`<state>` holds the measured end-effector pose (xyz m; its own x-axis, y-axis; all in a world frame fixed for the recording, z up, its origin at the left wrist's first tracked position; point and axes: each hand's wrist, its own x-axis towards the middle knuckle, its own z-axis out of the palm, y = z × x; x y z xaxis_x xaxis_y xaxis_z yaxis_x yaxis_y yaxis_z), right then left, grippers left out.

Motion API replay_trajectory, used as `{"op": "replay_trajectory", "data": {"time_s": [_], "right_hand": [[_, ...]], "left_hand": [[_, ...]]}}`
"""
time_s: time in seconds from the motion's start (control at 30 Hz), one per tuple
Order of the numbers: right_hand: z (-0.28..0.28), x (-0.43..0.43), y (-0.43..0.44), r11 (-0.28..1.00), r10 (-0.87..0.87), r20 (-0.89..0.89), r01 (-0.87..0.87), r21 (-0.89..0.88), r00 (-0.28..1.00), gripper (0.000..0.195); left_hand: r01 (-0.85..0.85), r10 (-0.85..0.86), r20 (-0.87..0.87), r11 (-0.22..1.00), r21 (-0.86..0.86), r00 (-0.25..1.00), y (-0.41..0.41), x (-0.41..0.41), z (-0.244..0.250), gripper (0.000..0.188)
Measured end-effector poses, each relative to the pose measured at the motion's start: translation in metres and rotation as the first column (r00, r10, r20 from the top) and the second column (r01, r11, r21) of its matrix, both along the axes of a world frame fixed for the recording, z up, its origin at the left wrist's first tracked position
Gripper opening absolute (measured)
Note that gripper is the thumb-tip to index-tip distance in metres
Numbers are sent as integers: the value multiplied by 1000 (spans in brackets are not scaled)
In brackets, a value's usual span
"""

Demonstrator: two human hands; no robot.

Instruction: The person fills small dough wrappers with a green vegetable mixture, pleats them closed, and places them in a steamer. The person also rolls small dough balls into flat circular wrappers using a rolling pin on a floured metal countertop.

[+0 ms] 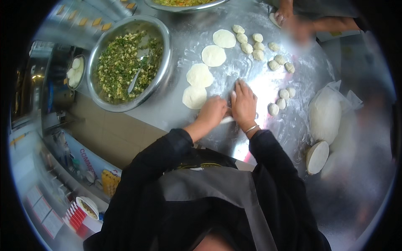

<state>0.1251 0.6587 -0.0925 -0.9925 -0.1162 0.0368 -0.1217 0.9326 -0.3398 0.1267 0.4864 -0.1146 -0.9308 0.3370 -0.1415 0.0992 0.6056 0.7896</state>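
My left hand (213, 111) is curled low over the floured steel table, beside a piece of dough (226, 120) whose edge shows between my wrists. Something brownish, perhaps part of a rolling pin, lies between my hands, mostly hidden. My right hand (244, 102) lies palm down with fingers extended over it; what is under the palm cannot be seen. Flat round dough wrappers (194, 97) form a slanting row left of and beyond my hands, some touching. Small dough balls (273, 109) sit in groups to the right and farther back.
A large steel bowl (169, 59) of chopped green filling holds a spoon (134, 80). Another filling bowl (188, 8) stands at the far edge. Bagged dough (325, 114) and a round bowl-like object (317, 157) are at the right. Another person's hands (283, 15) work at the far right, one near dough.
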Motion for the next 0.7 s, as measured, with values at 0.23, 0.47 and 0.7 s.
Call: {"op": "replay_trajectory", "data": {"time_s": [0.23, 0.47, 0.7], "right_hand": [[-11, 109, 24, 968, 143, 95, -160, 196, 985, 56], [-13, 62, 34, 977, 189, 23, -191, 95, 982, 54], [3, 1, -2, 999, -15, 36, 13, 52, 999, 53]], "left_hand": [[-239, 155, 395, 955, 173, 906, -23, 47, -7, 26], [-112, 90, 194, 988, 107, 977, -22, 6, -2, 18], [-7, 8, -47, 1000, 10, 999, -1, 6, -3, 27]]}}
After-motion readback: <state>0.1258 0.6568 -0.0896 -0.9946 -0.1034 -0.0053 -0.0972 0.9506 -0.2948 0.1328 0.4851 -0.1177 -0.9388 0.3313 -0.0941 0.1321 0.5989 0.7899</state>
